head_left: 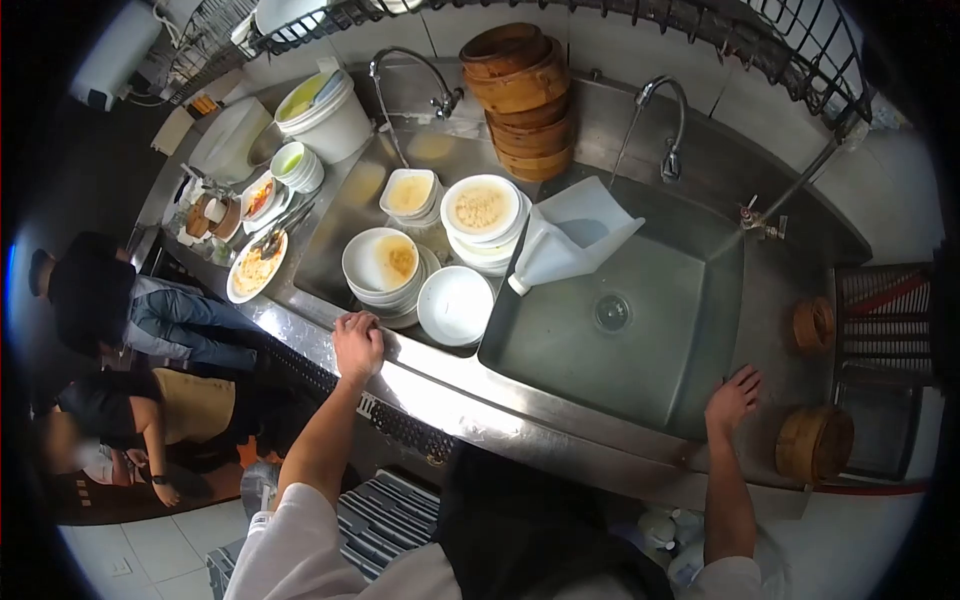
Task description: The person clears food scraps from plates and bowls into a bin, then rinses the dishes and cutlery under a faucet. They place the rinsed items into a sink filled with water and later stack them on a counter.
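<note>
My left hand (358,346) rests on the steel front rim (420,370) of the left sink, fingers slightly bent and holding nothing. Just beyond it stand stacked white plates (366,262) with food residue and a white bowl (456,304). On the right sink's near right edge lies my right hand (734,400), fingers apart and nothing in them. Water fills that sink (650,350), with a round drain (612,313) visible at the bottom. A cut-open white plastic jug (572,236) leans over its far left corner.
Running taps (420,75) (672,150) flank stacked bamboo steamers (520,100). More steamers (815,443) sit at right. A white bucket (325,118) and a plate of leftovers (257,266) stand at left. A wire rack (640,12) hangs above. Two people (150,420) are at the left.
</note>
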A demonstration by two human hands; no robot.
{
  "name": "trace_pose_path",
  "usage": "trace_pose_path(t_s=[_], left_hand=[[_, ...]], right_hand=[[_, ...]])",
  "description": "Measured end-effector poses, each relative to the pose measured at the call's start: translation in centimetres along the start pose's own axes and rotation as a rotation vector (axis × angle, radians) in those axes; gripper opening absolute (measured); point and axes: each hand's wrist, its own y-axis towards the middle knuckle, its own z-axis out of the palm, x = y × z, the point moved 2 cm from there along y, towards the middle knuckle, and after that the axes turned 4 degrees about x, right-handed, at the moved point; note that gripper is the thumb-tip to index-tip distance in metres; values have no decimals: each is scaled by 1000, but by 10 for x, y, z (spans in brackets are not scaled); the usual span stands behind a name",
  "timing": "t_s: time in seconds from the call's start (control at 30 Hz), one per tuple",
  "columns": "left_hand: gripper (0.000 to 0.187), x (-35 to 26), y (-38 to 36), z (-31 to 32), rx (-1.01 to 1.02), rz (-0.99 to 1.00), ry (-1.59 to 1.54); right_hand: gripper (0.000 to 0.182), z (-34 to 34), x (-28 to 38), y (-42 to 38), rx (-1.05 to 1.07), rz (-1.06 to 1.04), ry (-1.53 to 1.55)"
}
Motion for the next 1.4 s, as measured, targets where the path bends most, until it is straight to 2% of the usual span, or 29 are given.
trace_pose_path(t_s=[0.17,0.27,0.37,0.47,0.57,0.67,0.73,0.77,0.8,0.83,0.9,0.97,1.03,1.07,1.1,1.17,1.2,1.27,1.3,1.4], left_hand=[[23,2,-1,3,-5,-4,9],[23,1,-2,0,-26,-7,14],[21,1,-1,0,-15,-38,-11],[20,3,-3,3,-75,-46,-5],[19,8,-6,6,-95,-31,-13],[19,7,-9,2,-101,-44,-49],[20,14,-9,10,-107,-26,-70],[20,19,-7,14,-119,-5,-81],[20,22,-9,17,-121,13,-94],[20,20,-10,11,-135,3,-148],[21,20,-13,4,-151,15,-246],[24,28,-13,1,-138,46,-358],[26,38,-15,-5,-25,68,-535],[25,45,-11,-9,59,80,-637],[26,51,-8,-10,91,5,-892],[27,72,0,-19,134,-155,-1382],[28,90,1,-31,72,-179,-1389],[31,125,6,-52,-66,-225,-1399],[33,147,8,-62,-112,-216,-1289],[31,215,22,-91,-243,-278,-1064]], right_hand=[[64,0,0,-1,4,-14,5],[59,-3,3,0,75,-41,18],[54,6,3,4,7,-112,-55],[52,2,10,0,-174,-390,-148],[54,-1,46,-6,-307,-566,53],[53,8,78,8,202,-286,402],[52,38,88,17,224,-87,713],[34,77,88,28,-21,-68,848],[32,102,84,42,145,-61,1022],[28,140,86,53,325,284,1492],[25,99,91,49,415,305,1558],[23,4,98,35,-235,-124,807],[23,-77,122,17,-308,-32,767],[21,-114,139,3,-374,-129,839],[20,-141,157,-7,-445,-226,924],[20,-176,201,-31,-377,-315,1139],[20,-195,226,-45,-341,-364,1255],[22,-257,278,-105,-177,-569,1032],[24,-279,305,-136,-96,-665,913],[25,-299,370,-189,307,-810,989]])
